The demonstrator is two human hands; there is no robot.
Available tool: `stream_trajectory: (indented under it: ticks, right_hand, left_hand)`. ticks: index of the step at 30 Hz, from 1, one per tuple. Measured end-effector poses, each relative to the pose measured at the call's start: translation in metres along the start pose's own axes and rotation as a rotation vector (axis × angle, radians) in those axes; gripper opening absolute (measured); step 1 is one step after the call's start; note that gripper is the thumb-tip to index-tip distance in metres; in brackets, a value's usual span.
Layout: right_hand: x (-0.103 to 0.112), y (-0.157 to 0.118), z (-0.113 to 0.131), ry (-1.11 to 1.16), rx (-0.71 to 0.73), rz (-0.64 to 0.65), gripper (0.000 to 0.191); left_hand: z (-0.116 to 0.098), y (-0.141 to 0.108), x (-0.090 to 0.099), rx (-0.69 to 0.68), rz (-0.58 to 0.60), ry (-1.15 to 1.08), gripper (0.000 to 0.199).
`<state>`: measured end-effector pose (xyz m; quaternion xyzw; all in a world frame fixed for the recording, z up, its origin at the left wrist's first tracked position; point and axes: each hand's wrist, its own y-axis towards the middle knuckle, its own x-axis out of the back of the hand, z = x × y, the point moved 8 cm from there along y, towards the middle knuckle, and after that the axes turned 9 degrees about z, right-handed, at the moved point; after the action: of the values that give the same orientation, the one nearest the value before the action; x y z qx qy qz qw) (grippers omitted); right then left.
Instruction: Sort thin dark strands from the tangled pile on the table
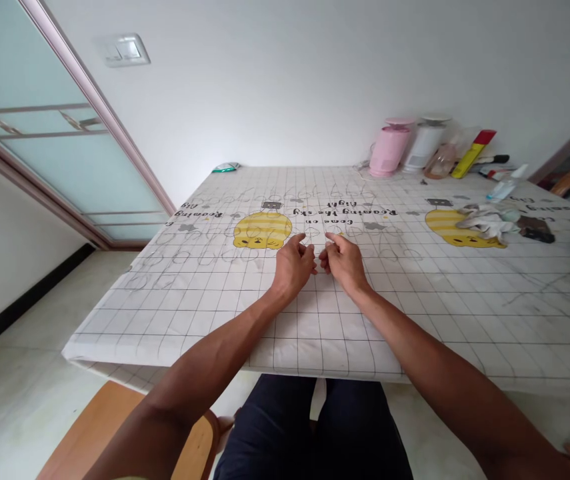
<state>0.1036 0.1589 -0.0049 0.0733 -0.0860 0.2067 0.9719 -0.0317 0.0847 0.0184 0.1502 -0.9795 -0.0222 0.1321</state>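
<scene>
Over a checked tablecloth [165,313], we see 2 bare hands working close together, midway along the near half. The left hand [295,267] and the right hand [343,263] face each other without meeting, fingers curled and the gap between thumb and forefinger narrow on each; whether anything fine is pinched there, we cannot tell. Faint grey loops [137,282] run in rows across the cloth, some just beyond the fingertips; we cannot say if they are drawn or lie loose.

We judge the cloth light, thin and pliable, apt to slide or wrinkle under pressure, and best held at its hanging near edge. The loops, if loose, would be almost weightless and easily bent, best lifted by the rim with 2 fingertips.

At far right we count 2 canisters, the pink canister [389,148] beside the white canister [423,145], near a tinted bottle [441,160] and a yellow-and-red box [473,155]. Closer, a crumpled rag [487,222] covers part of a yellow printed figure and, with a dark object [537,229] beside it, would hinder a reach rightward. Far left, we note a green packet [226,167].
</scene>
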Motion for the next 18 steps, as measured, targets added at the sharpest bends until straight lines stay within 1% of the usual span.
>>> stream_trajectory:
  ticks: [3, 8, 11, 14, 18]
  right_hand:
    - [0.000, 0.000, 0.000, -0.074, -0.001, 0.017, 0.052]
    - [-0.001, 0.001, 0.003, -0.232, 0.010, 0.058, 0.046]
    - [-0.001, 0.003, 0.005, -0.260, 0.016, 0.074, 0.041]
    - [0.001, 0.005, 0.011, -0.231, 0.036, 0.069, 0.042]
    - [0.000, 0.006, 0.030, -0.211, 0.145, 0.035, 0.040]
  left_hand:
    - [-0.002, -0.002, -0.004, -0.015, 0.022, 0.049, 0.050]
    - [0.002, -0.004, -0.007, 0.049, 0.091, 0.067, 0.050]
    - [0.004, -0.002, -0.006, 0.055, 0.106, 0.046, 0.049]
    - [0.002, 0.000, -0.001, 0.004, 0.051, -0.042, 0.051]
    - [-0.001, 0.000, 0.007, -0.053, -0.037, -0.154, 0.053]
